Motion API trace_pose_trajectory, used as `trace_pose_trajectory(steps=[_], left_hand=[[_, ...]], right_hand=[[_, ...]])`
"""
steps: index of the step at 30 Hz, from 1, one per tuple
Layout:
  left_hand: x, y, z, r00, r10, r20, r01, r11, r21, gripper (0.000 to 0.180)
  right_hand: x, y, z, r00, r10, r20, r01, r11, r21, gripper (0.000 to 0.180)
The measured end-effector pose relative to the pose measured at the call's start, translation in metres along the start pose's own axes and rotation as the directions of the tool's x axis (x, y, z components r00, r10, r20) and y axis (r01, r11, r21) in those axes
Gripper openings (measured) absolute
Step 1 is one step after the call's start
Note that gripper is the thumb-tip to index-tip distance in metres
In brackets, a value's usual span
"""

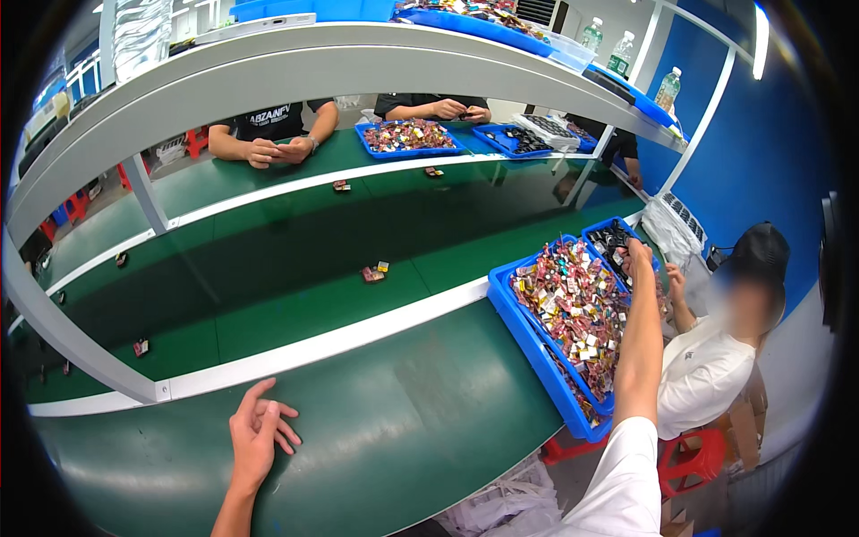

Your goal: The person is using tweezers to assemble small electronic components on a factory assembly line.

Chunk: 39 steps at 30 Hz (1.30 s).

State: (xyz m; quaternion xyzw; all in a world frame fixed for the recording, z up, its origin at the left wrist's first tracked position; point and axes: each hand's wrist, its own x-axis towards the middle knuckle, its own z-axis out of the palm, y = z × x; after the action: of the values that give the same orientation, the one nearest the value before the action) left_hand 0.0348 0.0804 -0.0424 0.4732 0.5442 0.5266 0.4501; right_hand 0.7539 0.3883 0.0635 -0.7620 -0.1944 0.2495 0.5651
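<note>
My left hand (259,436) hovers over or rests on the green worktop (385,438), its fingers apart and nothing in it. At the far right my right arm is stretched out, and my right hand (638,257) is down at a blue tray of small black parts (611,238). Its fingers are curled together; what they hold, if anything, is hidden. Beside that forearm stands a larger blue tray (503,291), heaped with small circuit pieces (573,309) in reddish wrap with white and yellow bits. It appears stacked on another blue tray.
Beyond a white rail (331,353) runs a green conveyor belt (295,268) with a few scattered pieces (374,272). A grey shelf frame (385,55) arches overhead. A person in white (711,367) sits close at right, near a red stool (692,458). Other people work across the belt beside blue trays (360,140).
</note>
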Motion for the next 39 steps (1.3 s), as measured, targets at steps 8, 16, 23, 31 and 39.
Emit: trace_pose_trajectory(steps=[8,16,23,31,39], left_hand=[[0.003,-0.003,0.002,1.0,0.008,-0.025,-0.008,1.0,-0.009,0.039],[0.004,-0.003,0.002,1.0,0.008,-0.009,-0.008,1.0,0.004,0.036],[0.005,-0.003,0.003,1.0,0.015,0.005,-0.015,1.0,0.0,0.035],[0.004,-0.001,0.004,1.0,-0.005,0.004,0.005,1.0,-0.006,0.033],[0.003,-0.009,-0.003,0.999,0.036,0.021,-0.036,0.999,0.0,0.032]], right_hand=[[0.033,0.015,0.019,0.997,0.035,0.063,-0.04,0.996,0.075,0.017],[0.029,0.035,0.019,0.998,-0.036,0.052,0.025,0.979,0.203,0.014],[0.015,-0.009,0.0,0.96,-0.275,0.047,0.26,0.943,0.207,0.027],[-0.195,-0.058,0.048,0.586,-0.663,0.466,0.739,0.673,0.026,0.053],[-0.386,0.003,0.141,0.138,-0.365,0.921,0.904,0.426,0.034,0.045]])
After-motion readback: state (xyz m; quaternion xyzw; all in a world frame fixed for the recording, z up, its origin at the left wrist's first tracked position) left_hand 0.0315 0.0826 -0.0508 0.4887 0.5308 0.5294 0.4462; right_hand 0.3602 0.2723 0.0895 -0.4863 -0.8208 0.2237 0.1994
